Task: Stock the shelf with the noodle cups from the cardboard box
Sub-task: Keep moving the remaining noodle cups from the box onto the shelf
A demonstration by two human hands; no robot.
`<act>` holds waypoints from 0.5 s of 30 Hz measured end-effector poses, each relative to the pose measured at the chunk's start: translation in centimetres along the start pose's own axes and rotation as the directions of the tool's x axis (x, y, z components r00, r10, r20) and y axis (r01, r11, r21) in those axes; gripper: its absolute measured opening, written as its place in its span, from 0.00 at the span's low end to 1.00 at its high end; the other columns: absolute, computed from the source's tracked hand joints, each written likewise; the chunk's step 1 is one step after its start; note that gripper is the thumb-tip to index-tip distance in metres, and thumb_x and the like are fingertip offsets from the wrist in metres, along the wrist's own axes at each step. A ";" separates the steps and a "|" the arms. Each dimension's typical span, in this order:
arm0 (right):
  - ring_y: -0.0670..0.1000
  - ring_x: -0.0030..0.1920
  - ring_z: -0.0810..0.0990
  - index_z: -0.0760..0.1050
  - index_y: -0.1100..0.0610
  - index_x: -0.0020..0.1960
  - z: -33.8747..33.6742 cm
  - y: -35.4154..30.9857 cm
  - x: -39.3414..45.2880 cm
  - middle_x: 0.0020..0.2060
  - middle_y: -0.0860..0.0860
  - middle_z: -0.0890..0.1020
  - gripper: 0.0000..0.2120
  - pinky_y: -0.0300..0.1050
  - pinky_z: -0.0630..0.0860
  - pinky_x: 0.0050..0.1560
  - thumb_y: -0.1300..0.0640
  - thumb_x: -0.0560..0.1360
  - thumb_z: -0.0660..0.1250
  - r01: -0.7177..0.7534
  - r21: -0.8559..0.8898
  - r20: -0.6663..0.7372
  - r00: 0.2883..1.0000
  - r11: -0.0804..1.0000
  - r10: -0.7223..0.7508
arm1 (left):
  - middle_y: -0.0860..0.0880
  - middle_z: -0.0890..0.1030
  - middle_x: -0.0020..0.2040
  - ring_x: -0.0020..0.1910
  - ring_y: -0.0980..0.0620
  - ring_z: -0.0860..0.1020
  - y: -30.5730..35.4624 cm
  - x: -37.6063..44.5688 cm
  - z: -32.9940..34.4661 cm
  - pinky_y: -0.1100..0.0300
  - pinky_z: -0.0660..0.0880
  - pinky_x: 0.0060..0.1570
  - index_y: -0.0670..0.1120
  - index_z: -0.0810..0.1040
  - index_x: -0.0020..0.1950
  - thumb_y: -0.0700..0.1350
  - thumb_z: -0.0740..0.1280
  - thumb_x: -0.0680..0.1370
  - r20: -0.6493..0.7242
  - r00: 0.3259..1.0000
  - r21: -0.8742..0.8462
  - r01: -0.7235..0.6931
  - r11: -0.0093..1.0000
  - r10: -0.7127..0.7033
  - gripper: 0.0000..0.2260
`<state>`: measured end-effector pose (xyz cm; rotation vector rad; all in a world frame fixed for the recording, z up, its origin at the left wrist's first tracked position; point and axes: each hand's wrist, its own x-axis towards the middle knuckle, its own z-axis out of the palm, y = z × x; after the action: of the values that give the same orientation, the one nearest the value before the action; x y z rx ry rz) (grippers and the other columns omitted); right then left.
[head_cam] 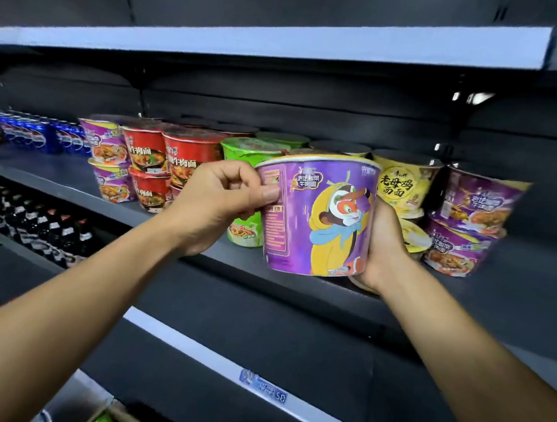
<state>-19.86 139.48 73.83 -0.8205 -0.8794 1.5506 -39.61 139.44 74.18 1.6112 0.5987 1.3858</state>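
A purple noodle cup (317, 214) with a cartoon monkey print is held in front of the middle shelf (69, 180). My left hand (216, 201) pinches its left side near the rim. My right hand (383, 251) grips its right side and base from behind. On the shelf behind it stand stacked noodle cups: purple (106, 146), red (146, 154), green (244, 231), yellow (402, 185) and purple again (474, 209). A corner of the cardboard box (114, 419) shows at the bottom edge.
Blue soda cans (39, 135) fill the shelf's left end. Dark bottles (41, 225) stand on the lower shelf at left. The upper shelf's pale edge (286, 45) runs above. A price tag (263, 388) sits on the lower shelf's rail.
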 end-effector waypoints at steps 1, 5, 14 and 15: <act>0.50 0.27 0.81 0.81 0.56 0.28 -0.3 -0.5 -0.4 0.28 0.53 0.83 0.31 0.37 0.77 0.29 0.47 0.80 0.50 0.006 0.017 0.018 1.000 1.000 -0.007 | 0.50 0.72 0.24 0.24 0.57 0.68 -0.1 0.3 0.2 0.68 0.67 0.26 0.47 0.77 0.27 0.49 0.82 0.56 0.016 1.000 -0.053 0.004 0.999 -0.003 0.15; 0.47 0.18 0.76 0.75 0.57 0.16 -1.1 -2.2 -2.1 0.19 0.51 0.77 0.38 0.33 0.70 0.17 0.48 0.81 0.49 0.038 0.005 -0.005 0.999 0.999 -0.038 | 0.50 0.77 0.35 0.34 0.55 0.77 -0.8 1.6 1.6 0.64 0.74 0.34 0.47 0.74 0.38 0.57 0.83 0.52 0.031 0.998 -0.128 0.055 0.990 -0.052 0.27; 0.44 0.14 0.71 0.72 0.57 0.15 -3.7 -4.1 -2.8 0.14 0.48 0.73 0.37 0.31 0.65 0.15 0.52 0.81 0.51 0.116 0.048 -0.112 0.988 0.992 -0.110 | 0.42 0.78 0.62 0.57 0.46 0.79 -2.2 2.6 8.4 0.46 0.78 0.55 0.43 0.70 0.69 0.59 0.83 0.49 0.223 0.913 -0.395 0.405 0.825 -0.341 0.52; 0.44 0.14 0.72 0.75 0.57 0.21 -4.3 -4.3 -2.6 0.15 0.49 0.74 0.32 0.31 0.66 0.15 0.52 0.81 0.52 0.135 0.045 -0.138 0.982 0.990 -0.128 | 0.43 0.80 0.60 0.54 0.47 0.81 -2.3 2.8 9.1 0.48 0.79 0.53 0.43 0.71 0.68 0.59 0.83 0.48 0.228 0.910 -0.426 0.412 0.805 -0.345 0.52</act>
<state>-13.74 137.83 75.65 -0.8025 -0.7742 1.3811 -29.78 139.97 73.90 1.1100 0.4297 1.0061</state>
